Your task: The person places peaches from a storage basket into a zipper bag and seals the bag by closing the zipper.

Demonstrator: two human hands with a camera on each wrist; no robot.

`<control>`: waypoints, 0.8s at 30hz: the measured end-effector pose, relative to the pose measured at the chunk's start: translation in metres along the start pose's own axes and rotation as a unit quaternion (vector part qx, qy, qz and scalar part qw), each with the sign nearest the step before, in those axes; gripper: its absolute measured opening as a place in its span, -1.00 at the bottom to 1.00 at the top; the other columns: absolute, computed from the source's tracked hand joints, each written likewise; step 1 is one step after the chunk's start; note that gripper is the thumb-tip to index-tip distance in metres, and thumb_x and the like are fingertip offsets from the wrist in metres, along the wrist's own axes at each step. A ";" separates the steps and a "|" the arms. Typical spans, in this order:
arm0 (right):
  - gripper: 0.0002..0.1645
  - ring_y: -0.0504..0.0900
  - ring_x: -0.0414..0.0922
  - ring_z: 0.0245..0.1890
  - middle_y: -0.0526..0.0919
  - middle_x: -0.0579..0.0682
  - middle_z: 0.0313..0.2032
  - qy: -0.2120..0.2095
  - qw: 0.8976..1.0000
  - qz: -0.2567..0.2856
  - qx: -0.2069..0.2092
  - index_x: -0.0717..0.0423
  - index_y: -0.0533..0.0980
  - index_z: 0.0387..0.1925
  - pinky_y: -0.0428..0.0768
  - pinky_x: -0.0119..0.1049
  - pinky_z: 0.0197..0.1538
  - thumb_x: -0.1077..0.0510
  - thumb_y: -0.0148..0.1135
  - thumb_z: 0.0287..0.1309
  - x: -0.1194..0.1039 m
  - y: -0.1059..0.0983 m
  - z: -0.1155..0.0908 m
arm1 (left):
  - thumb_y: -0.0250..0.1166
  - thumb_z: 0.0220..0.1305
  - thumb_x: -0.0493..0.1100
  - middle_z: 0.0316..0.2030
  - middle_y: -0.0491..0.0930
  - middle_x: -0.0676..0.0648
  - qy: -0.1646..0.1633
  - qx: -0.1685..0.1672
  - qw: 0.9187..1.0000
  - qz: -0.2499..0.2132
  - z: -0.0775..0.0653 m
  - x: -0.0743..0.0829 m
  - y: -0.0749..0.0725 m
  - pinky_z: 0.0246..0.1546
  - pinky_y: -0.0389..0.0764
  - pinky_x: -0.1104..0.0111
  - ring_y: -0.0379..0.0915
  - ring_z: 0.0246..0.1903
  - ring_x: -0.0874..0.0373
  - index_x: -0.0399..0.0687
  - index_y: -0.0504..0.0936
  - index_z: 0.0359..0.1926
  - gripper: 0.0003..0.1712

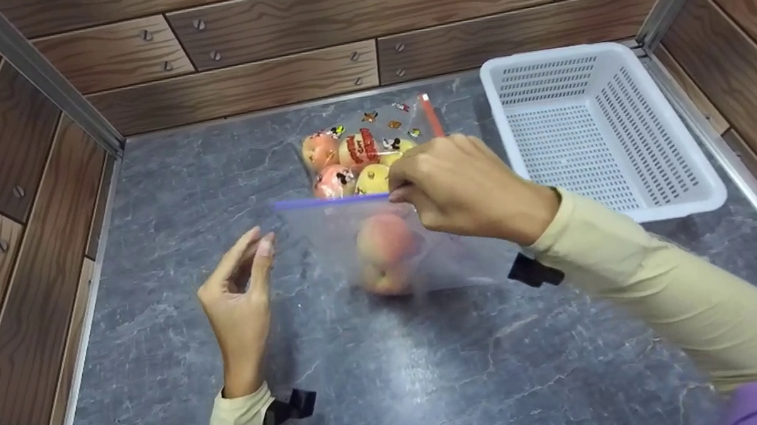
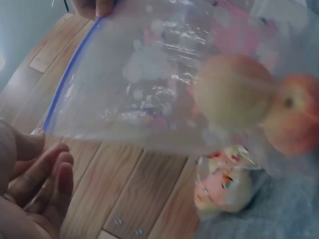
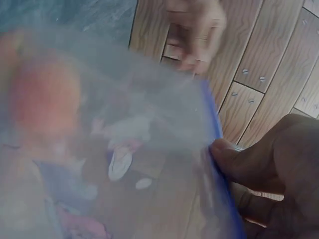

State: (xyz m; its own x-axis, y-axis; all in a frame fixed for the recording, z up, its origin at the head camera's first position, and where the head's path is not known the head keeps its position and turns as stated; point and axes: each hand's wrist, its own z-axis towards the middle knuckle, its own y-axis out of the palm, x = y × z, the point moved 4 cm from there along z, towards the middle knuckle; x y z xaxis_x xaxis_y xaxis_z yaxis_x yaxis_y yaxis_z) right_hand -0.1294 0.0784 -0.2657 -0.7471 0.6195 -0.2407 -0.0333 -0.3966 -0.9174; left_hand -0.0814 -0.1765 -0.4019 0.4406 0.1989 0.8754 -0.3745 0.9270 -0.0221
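Note:
A clear zip bag [image 1: 323, 229] with a blue-purple zip edge hangs above the table, holding two round red-and-yellow fruits [image 1: 385, 240] that look like apples or peaches. My right hand [image 1: 465, 188] pinches the zip edge between thumb and fingers. Pink and white prints on the bag show in the left wrist view. My left hand [image 1: 238, 292], fingers bent loosely and thumb apart from them, is just below the zip's left corner in the head view. Its fingertips [image 2: 62, 149] appear close to that corner in the left wrist view; the right wrist view blurs this hand [image 3: 197, 30].
Behind the hanging bag lies another clear printed bag [image 1: 361, 150] with several red and yellow fruits and a red zip strip. At the right stands a white perforated basket [image 1: 599, 144]. Wood-patterned walls [image 1: 273, 39] enclose the grey marbled table [image 1: 385, 397].

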 end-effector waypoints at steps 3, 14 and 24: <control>-0.91 0.59 -0.14 -0.61 0.76 0.01 -0.47 0.030 0.999 0.045 0.002 0.18 0.74 -0.36 0.60 -0.21 -0.50 0.28 0.35 0.22 0.000 -0.008 0.002 | 0.31 0.35 -0.40 -0.10 0.72 -0.32 -0.089 -0.031 0.995 0.032 -0.021 -0.019 0.003 -0.06 0.65 0.47 0.69 -0.14 0.08 -0.44 0.64 0.07 -0.70; -0.92 0.57 -0.22 -0.52 0.74 -0.04 -0.48 0.130 0.962 0.234 0.053 0.19 0.75 -0.36 0.51 -0.43 -0.40 0.26 0.39 0.22 0.001 -0.021 0.002 | -0.17 0.64 0.09 0.34 0.34 -0.48 -0.415 -0.147 0.873 -0.208 -0.091 -0.077 0.063 0.27 0.50 0.11 0.41 0.26 -0.20 -0.48 0.05 0.49 -0.24; -0.89 0.62 -0.20 -0.52 0.73 0.04 -0.44 0.206 0.888 0.404 0.081 0.28 0.73 -0.27 0.62 -0.40 -0.41 0.26 0.38 0.23 0.020 -0.020 -0.012 | -0.09 0.55 0.29 0.45 0.19 -0.30 -0.416 -0.144 0.806 -0.395 -0.085 -0.071 0.074 0.37 0.38 -0.01 0.31 0.35 -0.14 -0.09 0.01 0.58 -0.17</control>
State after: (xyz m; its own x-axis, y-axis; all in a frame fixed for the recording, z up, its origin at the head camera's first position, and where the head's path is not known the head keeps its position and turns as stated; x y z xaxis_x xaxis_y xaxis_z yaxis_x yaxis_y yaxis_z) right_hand -0.1353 0.1070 -0.2560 -0.2667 0.2708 -0.9249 0.2824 -0.8956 -0.3437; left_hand -0.0711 -0.0955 -0.5064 -0.2954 -0.6615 0.6893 0.0134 0.7186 0.6953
